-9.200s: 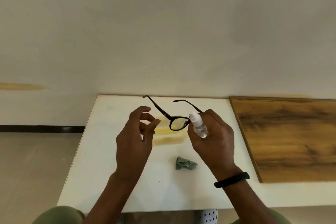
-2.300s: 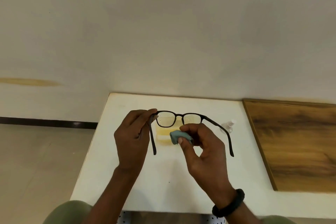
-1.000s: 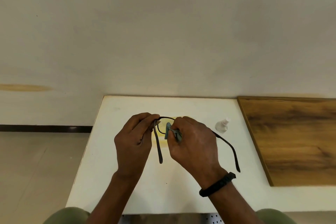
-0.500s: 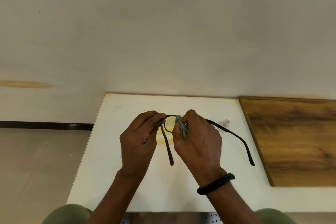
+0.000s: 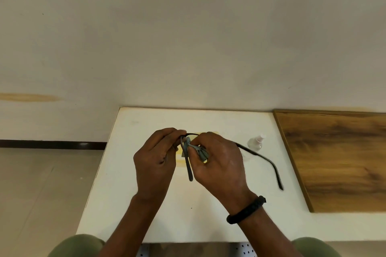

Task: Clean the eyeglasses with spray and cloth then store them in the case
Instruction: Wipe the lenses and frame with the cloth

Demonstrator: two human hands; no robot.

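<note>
Black eyeglasses [image 5: 259, 156] are held above the white table [image 5: 129, 177], temple arms pointing toward me. My left hand [image 5: 155, 162] pinches the frame at its left hinge. My right hand [image 5: 219, 162] pinches a crumpled grey-green cloth [image 5: 200, 151] against a lens, and the lenses are mostly hidden by my fingers. A small clear spray bottle [image 5: 255, 142] with a white cap stands on the table to the right. A pale yellow translucent case [image 5: 180, 153] lies on the table behind my hands, largely hidden.
A dark wooden board [image 5: 338, 160] adjoins the table on the right. A plain wall rises behind the table's far edge. Tiled floor lies off the table's left edge. My green-clad knees show below the near edge.
My right hand with the cloth has shifted left across the frame toward the left hinge. The glasses have tilted slightly, and both hands have stayed over the table's middle.
</note>
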